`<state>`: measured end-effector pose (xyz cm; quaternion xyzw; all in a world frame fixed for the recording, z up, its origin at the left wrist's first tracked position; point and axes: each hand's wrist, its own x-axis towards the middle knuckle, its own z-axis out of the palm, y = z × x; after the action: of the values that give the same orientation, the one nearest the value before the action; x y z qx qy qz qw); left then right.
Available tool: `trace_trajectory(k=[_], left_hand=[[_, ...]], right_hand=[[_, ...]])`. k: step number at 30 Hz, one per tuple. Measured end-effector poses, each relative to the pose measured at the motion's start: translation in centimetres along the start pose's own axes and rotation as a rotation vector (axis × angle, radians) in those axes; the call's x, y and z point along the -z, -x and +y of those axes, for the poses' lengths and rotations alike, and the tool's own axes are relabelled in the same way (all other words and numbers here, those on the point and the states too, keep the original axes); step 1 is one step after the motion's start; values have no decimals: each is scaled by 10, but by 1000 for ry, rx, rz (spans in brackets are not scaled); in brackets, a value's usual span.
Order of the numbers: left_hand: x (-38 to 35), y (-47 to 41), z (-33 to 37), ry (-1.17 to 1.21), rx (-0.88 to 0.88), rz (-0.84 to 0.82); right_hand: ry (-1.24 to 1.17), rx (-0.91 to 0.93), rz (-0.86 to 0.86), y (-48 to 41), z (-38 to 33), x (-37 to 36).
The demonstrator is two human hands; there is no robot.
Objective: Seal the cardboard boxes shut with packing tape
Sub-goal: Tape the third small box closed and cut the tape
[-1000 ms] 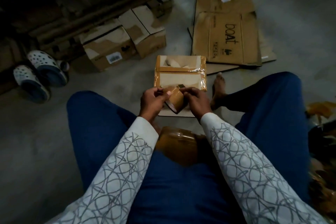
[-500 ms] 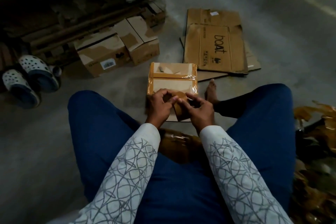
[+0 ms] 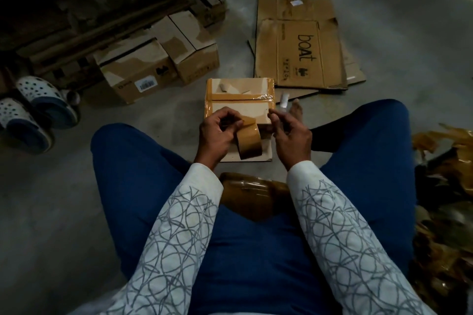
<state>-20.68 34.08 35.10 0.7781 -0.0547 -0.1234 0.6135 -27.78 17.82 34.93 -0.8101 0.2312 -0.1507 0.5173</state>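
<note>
Left hand (image 3: 217, 132) fingers pinch tape roll (image 3: 249, 144) above small box (image 3: 240, 107) near edge; right hand (image 3: 291, 133) fingers relaxed, holding nothing. Two more boxes (image 3: 138, 69) at left; bare floor (image 3: 166, 112) between.

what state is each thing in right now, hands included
tape roll, on edge, free end peeled up
left hand, gripping the tape roll
right hand, off the roll, grip unclear
small box, flaps shut, tape band across top
boat carton, flattened on the floor
two left boxes, shut and taped
</note>
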Motion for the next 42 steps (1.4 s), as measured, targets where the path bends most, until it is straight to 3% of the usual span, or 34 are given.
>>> trace_trajectory(k=[10,16,20,32,42], left_hand=[[-10,-4,1,-47,-167,-72],[-8,-10,-6,-96,-174,-75],[-8,-10,-6,-129,-157,-41],[-11,1,0,-100,-162,-62],[-18,-11,-9,-71,-50,-78]], right_hand=[[236,178,-25,1,-11,8],[273,261,-71,1,-19,10],[260,285,-188,-4,-9,10],[291,257,-71,-2,-11,8],[361,2,-148,-8,-3,2]])
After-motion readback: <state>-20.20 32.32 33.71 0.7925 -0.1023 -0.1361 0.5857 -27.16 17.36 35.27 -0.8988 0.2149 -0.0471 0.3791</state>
